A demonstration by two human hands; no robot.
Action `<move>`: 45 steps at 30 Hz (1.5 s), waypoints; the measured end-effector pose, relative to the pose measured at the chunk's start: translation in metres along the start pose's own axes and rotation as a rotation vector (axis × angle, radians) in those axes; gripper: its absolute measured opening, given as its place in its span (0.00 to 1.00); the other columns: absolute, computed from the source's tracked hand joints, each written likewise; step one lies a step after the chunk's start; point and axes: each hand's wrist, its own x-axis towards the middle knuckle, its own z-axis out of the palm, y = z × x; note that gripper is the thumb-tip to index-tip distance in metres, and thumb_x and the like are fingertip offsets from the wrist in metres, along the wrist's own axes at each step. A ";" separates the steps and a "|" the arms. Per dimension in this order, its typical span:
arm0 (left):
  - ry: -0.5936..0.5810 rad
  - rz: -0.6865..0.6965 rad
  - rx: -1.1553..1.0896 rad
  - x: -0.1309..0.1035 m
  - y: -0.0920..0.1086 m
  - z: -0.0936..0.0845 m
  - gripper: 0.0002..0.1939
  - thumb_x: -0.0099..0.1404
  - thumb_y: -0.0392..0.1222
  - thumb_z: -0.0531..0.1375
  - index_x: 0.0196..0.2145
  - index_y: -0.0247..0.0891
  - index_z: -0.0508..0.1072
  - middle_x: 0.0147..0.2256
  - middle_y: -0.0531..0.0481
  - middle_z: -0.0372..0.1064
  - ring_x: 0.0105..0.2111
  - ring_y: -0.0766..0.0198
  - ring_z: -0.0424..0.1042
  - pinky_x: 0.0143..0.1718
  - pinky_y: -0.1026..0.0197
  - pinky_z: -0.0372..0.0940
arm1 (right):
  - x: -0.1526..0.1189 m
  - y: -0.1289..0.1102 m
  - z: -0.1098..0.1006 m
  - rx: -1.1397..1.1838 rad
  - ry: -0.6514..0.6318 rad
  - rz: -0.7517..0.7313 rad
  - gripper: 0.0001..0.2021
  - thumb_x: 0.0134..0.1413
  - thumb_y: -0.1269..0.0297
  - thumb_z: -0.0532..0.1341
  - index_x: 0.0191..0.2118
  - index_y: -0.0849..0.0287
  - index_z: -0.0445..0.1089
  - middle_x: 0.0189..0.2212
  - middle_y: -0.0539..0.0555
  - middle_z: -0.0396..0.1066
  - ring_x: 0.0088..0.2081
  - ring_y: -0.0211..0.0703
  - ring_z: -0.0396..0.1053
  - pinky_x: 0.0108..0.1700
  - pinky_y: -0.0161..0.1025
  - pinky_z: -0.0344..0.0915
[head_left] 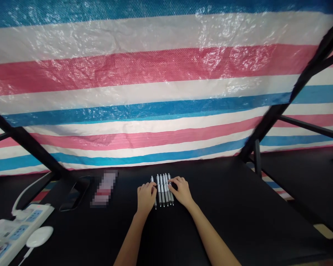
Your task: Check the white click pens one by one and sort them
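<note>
Across the whole upper frame, edge to edge, hangs a glossy, creased woven-plastic sheet (155,66) in red, white and blue stripes, above a matte black tabletop (113,236). At lower left lies a white plastic power strip (19,231) with pale blue socket panels, and beside it a smooth, rounded white puck (40,236) on a cord. Next comes a glossy dark slab (75,194) with rounded corners, then a flat oblong item (104,188) masked by pink and grey pixel blocks.

At lower centre, six slender pens (163,194), white above and grey below, lie side by side, the leftmost slightly apart. The left hand (146,197) curls over that leftmost pen; whether its fingers pinch it, I cannot tell. The right hand (183,192) has thumb and forefinger bent at the row's right edge; its grip cannot be told either. Farther right, a straight black bar (283,107) slants upward.

Pixelation hides any print on the oblong; marks on the strip and pens are too small to read.
</note>
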 end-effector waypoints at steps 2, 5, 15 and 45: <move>0.003 -0.008 0.005 0.000 0.000 0.000 0.10 0.63 0.40 0.48 0.32 0.41 0.70 0.25 0.52 0.68 0.31 0.59 0.68 0.37 0.57 0.55 | 0.000 0.000 0.000 -0.015 0.006 0.000 0.10 0.56 0.59 0.56 0.41 0.51 0.71 0.37 0.52 0.69 0.42 0.46 0.64 0.44 0.41 0.58; 0.017 -0.023 -0.015 0.000 -0.001 0.000 0.09 0.62 0.41 0.50 0.32 0.41 0.69 0.22 0.53 0.65 0.29 0.59 0.68 0.36 0.57 0.55 | 0.001 -0.001 0.000 -0.006 0.004 0.003 0.10 0.57 0.59 0.56 0.41 0.51 0.71 0.37 0.52 0.69 0.42 0.46 0.64 0.44 0.42 0.58; 0.197 -0.338 -0.881 0.006 -0.013 0.002 0.23 0.58 0.52 0.56 0.48 0.40 0.59 0.27 0.53 0.69 0.25 0.65 0.69 0.28 0.62 0.61 | 0.002 0.001 -0.001 0.111 0.055 0.003 0.10 0.57 0.60 0.55 0.40 0.53 0.72 0.36 0.54 0.70 0.41 0.47 0.65 0.44 0.43 0.59; 0.106 -0.525 -1.476 0.013 0.001 0.002 0.23 0.43 0.46 0.70 0.31 0.35 0.64 0.26 0.52 0.73 0.27 0.65 0.75 0.32 0.63 0.68 | -0.002 -0.003 -0.004 0.187 0.061 -0.173 0.11 0.61 0.58 0.53 0.40 0.54 0.71 0.35 0.53 0.70 0.40 0.45 0.64 0.42 0.41 0.57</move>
